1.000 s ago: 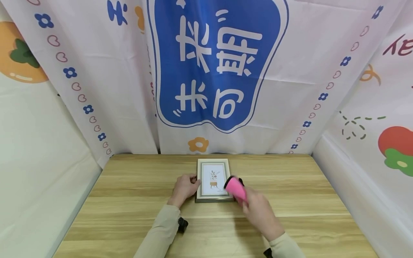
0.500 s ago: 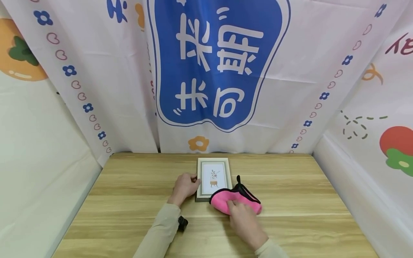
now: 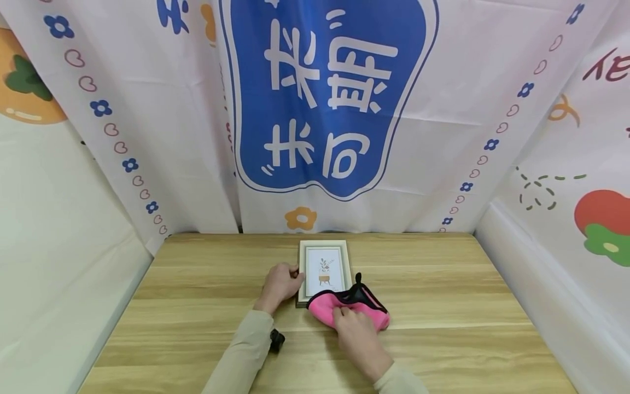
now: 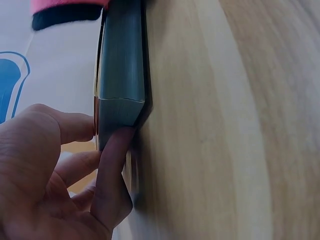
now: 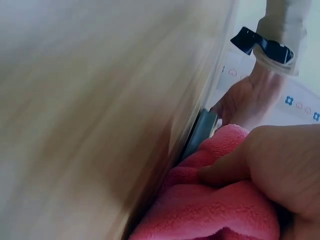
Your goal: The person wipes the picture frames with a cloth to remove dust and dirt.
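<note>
Picture frame lay face up on the table, close to the far edge. Biggest surface was the backdrop behind: white fabric, softly creased, printed with a blue panel. Table next: broad, smooth, yellow-brown wood grain banding from side to side. Frame was a thick, hard-edged rectangle. Your pink cloth was smaller, plush in the right wrist view, with black edging and a little black loop; it hid most of the frame's near edge, near right corner included.

Looks of the frame: pale cream border, greyish inner step, darker grey sides, white print inside with a small plant in an orange-brown pot. Long axis ran away from you toward the backdrop; the plant's leafy top pointed likewise.

Your right hand pinched the cloth, fingers bent into it. Your left hand pinched the frame's left edge.
</note>
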Motion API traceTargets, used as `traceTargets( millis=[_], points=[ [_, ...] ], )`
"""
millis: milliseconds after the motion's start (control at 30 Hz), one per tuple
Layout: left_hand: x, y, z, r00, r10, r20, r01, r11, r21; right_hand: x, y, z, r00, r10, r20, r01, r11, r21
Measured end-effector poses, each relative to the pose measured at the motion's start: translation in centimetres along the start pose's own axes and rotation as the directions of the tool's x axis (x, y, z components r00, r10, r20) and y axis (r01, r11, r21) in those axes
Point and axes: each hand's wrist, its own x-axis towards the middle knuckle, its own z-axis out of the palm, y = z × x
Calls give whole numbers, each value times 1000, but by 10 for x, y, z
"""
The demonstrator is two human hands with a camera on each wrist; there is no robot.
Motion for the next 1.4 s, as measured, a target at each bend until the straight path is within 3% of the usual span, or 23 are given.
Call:
traceTargets(
  millis=[367, 567, 733, 933, 1067, 1133, 1300, 1400],
  points=[
    [1, -3, 0, 1000, 30, 4, -30, 999, -33, 13, -18, 8, 999, -38, -27, 38, 999, -13],
    [3, -6, 0, 1000, 28, -2, -28, 999, -32, 24, -22, 10, 991, -129, -35, 132, 986, 106],
    [4, -6, -1, 999, 20, 25, -18, 997, -71, 29, -29, 11, 987, -161, -18, 161, 968, 191],
    [6, -10, -5, 997, 7, 80, 12, 974, -227, 35, -30, 11, 985, -168, 38, 145, 928, 344],
    [7, -12, -7, 992, -4, 123, 40, 956, -290, 36, -24, 9, 986, -144, 89, 79, 857, 509],
    [8, -13, -7, 993, 0, 118, 30, 966, -255, 36, -19, 6, 986, -128, 109, 39, 806, 590],
    [11, -15, -7, 997, 41, 63, -32, 990, -140, 31, -4, -11, 983, -104, 154, -55, 628, 776],
    [11, -13, -6, 999, 21, 49, -14, 990, -139, 27, 6, -26, 983, -61, 173, -113, 541, 833]
  ],
)
